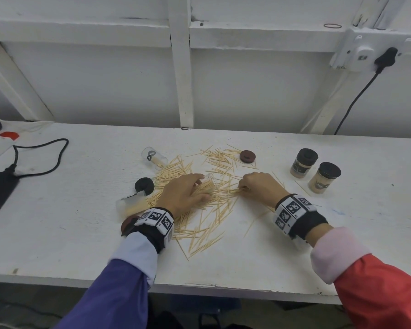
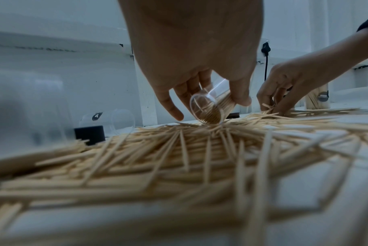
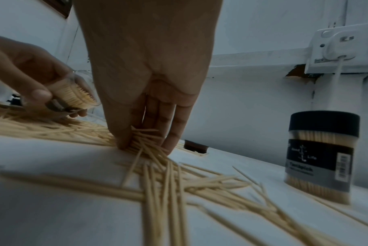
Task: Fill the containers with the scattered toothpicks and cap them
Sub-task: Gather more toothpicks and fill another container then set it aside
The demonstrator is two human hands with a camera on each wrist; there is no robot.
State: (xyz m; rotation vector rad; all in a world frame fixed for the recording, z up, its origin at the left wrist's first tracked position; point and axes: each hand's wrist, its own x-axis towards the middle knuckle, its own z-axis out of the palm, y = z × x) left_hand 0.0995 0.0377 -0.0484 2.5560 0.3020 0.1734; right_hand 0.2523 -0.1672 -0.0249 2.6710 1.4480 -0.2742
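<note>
Several loose toothpicks lie in a wide pile on the white table. My left hand grips a small clear container, tilted low over the pile with its mouth toward my right hand and partly filled with toothpicks. My right hand presses down on the pile's right side and pinches a bunch of toothpicks between thumb and fingers. Two full containers with black caps stand upright at the right. Two clear uncapped containers lie on their sides at the left.
A loose black cap sits left of the pile, a brown cap behind it, and another brown cap by my left wrist. A black cable and a flat black device occupy the far left. A wall socket with plug is at the back right.
</note>
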